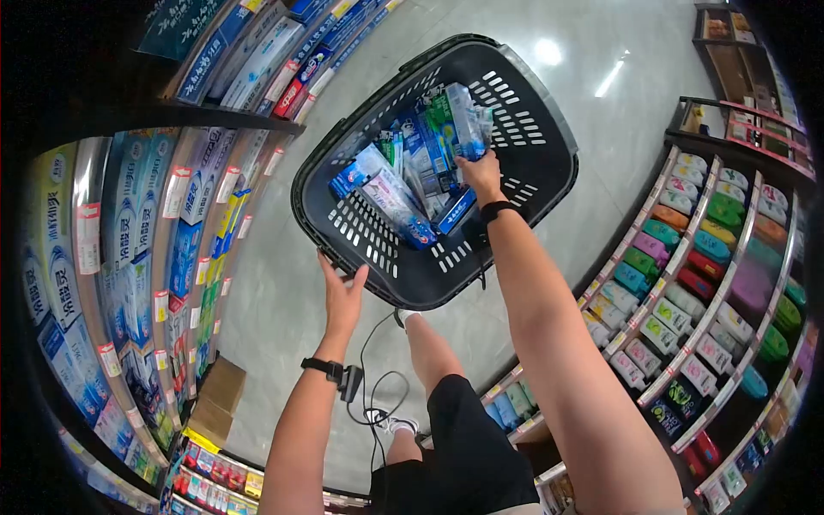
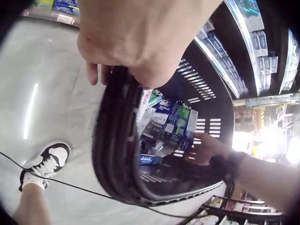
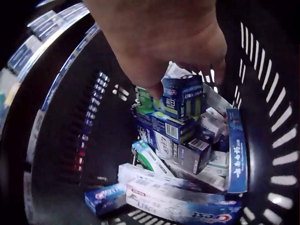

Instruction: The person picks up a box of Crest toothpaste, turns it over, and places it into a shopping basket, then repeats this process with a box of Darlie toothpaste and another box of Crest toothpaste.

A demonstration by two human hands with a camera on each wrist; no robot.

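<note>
A black slatted basket (image 1: 536, 129) holds several toothpaste-like boxes. Inside it my right hand (image 1: 482, 176) pinches the end of a blue and white box (image 1: 464, 120) on top of the pile; in the right wrist view the right hand (image 3: 164, 51) has its fingers around a dark blue box (image 3: 180, 96). A long white and blue box (image 1: 399, 206) lies near the basket's left wall. My left hand (image 1: 343, 296) grips the basket's near-left rim, and the left wrist view shows the left hand (image 2: 131, 42) over the thick black rim (image 2: 112, 136).
Shelves of boxed goods (image 1: 129, 215) stand on the left. Shelves of colourful packs (image 1: 687, 257) curve along the right. Grey floor (image 1: 266, 343) lies below the basket, with a cardboard box (image 1: 218, 399) at the lower left. A black cable (image 1: 365, 360) hangs near the left wrist and the feet.
</note>
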